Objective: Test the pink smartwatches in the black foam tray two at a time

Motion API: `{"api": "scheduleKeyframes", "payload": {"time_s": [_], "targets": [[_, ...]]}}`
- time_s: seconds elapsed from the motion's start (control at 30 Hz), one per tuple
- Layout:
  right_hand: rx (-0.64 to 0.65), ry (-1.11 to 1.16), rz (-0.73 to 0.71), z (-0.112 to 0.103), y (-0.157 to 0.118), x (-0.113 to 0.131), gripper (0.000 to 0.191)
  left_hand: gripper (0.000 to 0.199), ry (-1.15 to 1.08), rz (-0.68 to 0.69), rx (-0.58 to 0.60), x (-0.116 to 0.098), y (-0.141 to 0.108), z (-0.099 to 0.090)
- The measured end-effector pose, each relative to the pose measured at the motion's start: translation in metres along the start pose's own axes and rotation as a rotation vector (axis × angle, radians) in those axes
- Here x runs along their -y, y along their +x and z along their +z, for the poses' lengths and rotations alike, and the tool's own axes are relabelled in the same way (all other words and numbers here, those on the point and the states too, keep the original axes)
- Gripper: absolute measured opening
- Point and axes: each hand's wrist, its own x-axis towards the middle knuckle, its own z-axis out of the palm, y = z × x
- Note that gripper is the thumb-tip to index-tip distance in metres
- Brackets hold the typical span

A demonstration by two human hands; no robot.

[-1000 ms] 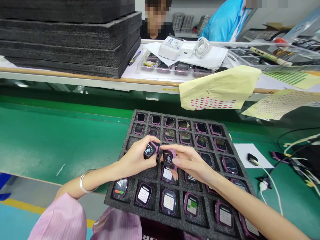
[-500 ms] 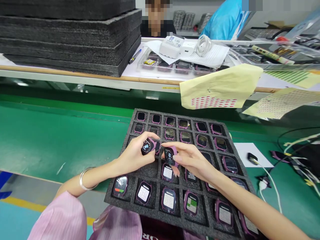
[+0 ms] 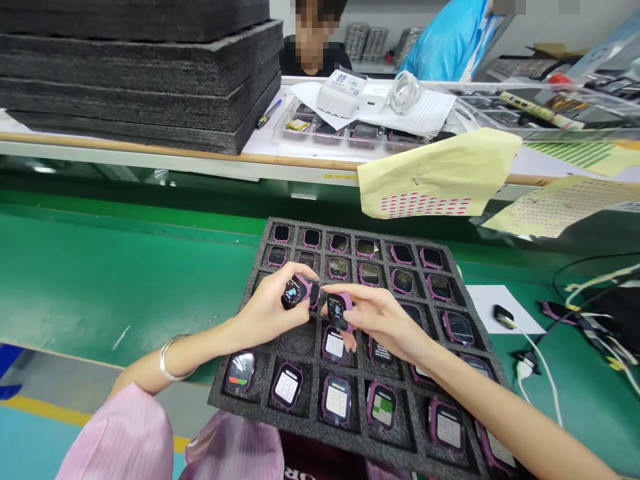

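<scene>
My left hand (image 3: 277, 303) is closed around a purple-cased smartwatch (image 3: 294, 292) with a lit dark screen. Between the fingers and thumb of my right hand (image 3: 383, 317) is a second purple smartwatch (image 3: 337, 311), its screen also lit. Both are held close together above a dark grey foam tray (image 3: 215, 395). Purple watches sit in its compartments, several near ones showing white or green screens, such as a watch with a white grid (image 3: 287, 385). Most far ones have dark screens. My hands and forearms hide some compartments in the middle.
Stacked black foam trays (image 3: 150, 93) stand on the raised shelf at the left. A clear plastic box (image 3: 313, 137), papers and a white charger (image 3: 373, 93) lie behind. Cables (image 3: 550, 380) and a small black device (image 3: 503, 315) are at the right. A person faces the shelf.
The watch in my right hand has tilted slightly, and its screen has turned a little. The person behind the shelf has shifted. My left hand keeps nearly the same place.
</scene>
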Motion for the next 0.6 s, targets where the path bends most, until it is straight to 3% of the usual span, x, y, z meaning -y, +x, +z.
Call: {"api": "scheduleKeyframes", "payload": {"time_s": [0.33, 0.6], "targets": [[0.037, -0.021, -0.055, 0.0019, -0.0054, 0.0071, 0.041, 0.033, 0.015, 0.066, -0.068, -0.0033, -0.0062, 0.0004], [0.040, -0.049, 0.023, -0.0010, -0.0015, -0.0028, 0.045, 0.031, -0.002, -0.026, -0.007, -0.0006, -0.0019, 0.0016]]}}
